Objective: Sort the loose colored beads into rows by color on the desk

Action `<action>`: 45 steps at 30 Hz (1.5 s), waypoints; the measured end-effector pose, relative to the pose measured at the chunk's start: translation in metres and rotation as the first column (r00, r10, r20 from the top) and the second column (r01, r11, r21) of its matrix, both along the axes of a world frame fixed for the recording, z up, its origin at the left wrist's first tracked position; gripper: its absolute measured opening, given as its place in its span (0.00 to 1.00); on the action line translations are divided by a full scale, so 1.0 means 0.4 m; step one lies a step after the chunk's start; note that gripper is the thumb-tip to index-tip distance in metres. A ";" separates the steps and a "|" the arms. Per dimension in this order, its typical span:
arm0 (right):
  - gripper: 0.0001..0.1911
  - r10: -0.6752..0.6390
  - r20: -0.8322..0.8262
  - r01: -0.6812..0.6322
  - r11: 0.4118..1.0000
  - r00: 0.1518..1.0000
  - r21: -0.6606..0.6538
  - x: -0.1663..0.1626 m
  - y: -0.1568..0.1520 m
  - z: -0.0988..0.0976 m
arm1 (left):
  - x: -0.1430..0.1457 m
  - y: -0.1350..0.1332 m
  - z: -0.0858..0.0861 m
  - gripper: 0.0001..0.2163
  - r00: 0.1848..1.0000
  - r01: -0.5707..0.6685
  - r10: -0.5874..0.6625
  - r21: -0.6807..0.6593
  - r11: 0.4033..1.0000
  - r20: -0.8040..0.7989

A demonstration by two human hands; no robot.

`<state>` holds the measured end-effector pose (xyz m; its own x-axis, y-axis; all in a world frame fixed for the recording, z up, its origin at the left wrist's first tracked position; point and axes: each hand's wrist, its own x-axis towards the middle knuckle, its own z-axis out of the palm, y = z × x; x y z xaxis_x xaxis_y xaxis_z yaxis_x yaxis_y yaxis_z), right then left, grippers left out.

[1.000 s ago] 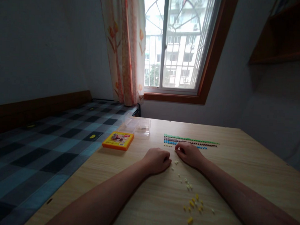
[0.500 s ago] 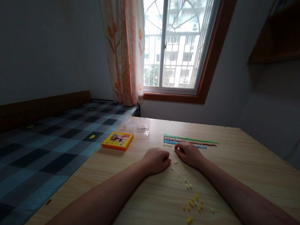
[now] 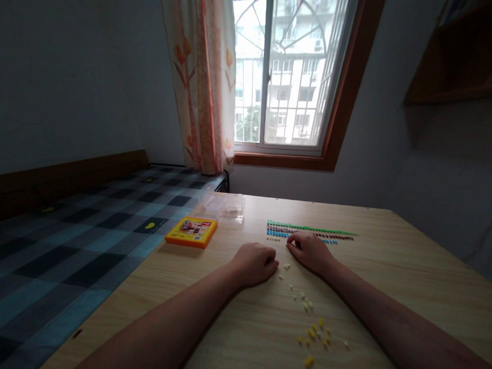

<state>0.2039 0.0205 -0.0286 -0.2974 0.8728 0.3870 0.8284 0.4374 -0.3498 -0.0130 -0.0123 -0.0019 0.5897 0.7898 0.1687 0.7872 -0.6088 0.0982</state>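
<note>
My right hand [image 3: 308, 250] is closed in a pinch beside the front of several rows of tiny building bricks. A small cream brick [image 3: 288, 245] seems to show at its fingertips, though it is barely visible. Green bricks [image 3: 309, 228] form the back row, with brown [image 3: 282, 230] and blue bricks [image 3: 331, 242] in front, partly covered by that hand. A short line of cream bricks [image 3: 273, 239] lies to its left. My left hand [image 3: 256, 264] rests curled on the table, and its fingers hide whatever they may hold. Loose pale bricks [image 3: 306, 304] and yellow bricks [image 3: 312, 334] lie scattered between my forearms.
An orange-yellow box [image 3: 191, 232] with a picture on it lies left of my hands on the wooden table [image 3: 231, 325]. Behind it stand clear plastic containers [image 3: 224, 208]. A bed with a checked cover [image 3: 117, 222] adjoins the left side; a window [image 3: 295, 88] is beyond.
The whole view has shifted very slightly. Both hands keep nearly the same place and pose, and the bricks lie as before.
</note>
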 end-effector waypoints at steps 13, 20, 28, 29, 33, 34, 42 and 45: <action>0.09 0.027 -0.006 -0.027 0.999 1.000 0.039 0.000 -0.001 0.001 | 0.001 0.001 0.001 0.13 1.000 -0.025 0.025 -0.008 1.000 -0.008; 0.11 0.020 -0.074 -0.016 0.998 0.997 0.054 -0.002 0.001 -0.002 | -0.002 0.002 0.000 0.13 1.000 -0.017 0.017 0.007 1.000 0.001; 0.14 0.038 -0.057 -0.036 0.999 0.998 0.039 -0.003 0.001 -0.002 | 0.001 -0.003 0.011 0.13 0.999 -0.045 0.045 -0.019 0.999 -0.019; 0.14 0.037 -0.052 -0.035 0.999 0.998 0.035 -0.004 0.001 -0.002 | 0.001 -0.004 0.011 0.13 0.999 -0.046 0.045 -0.021 0.999 -0.020; 0.15 0.030 -0.044 -0.029 0.999 0.999 0.025 -0.006 0.000 -0.002 | -0.001 -0.002 0.008 0.13 0.999 -0.038 0.038 -0.011 0.999 -0.012; 0.15 0.032 -0.049 -0.030 0.999 0.998 0.029 -0.006 0.000 -0.002 | -0.002 -0.001 0.007 0.13 0.999 -0.036 0.036 -0.006 0.999 -0.010; 0.16 0.038 -0.034 -0.037 0.999 0.999 0.031 -0.009 -0.004 0.000 | -0.006 0.003 0.000 0.13 1.000 -0.017 0.017 0.018 1.000 0.005; 0.16 0.027 -0.016 -0.026 0.999 1.000 0.024 -0.010 -0.003 -0.002 | -0.006 0.002 0.002 0.13 1.000 -0.016 0.016 0.010 1.000 0.006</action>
<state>0.1998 0.0194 -0.0294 -0.3138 0.8549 0.4131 0.8105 0.4678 -0.3525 -0.0154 -0.0116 -0.0012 0.5757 0.7976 0.1800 0.7966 -0.5968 0.0967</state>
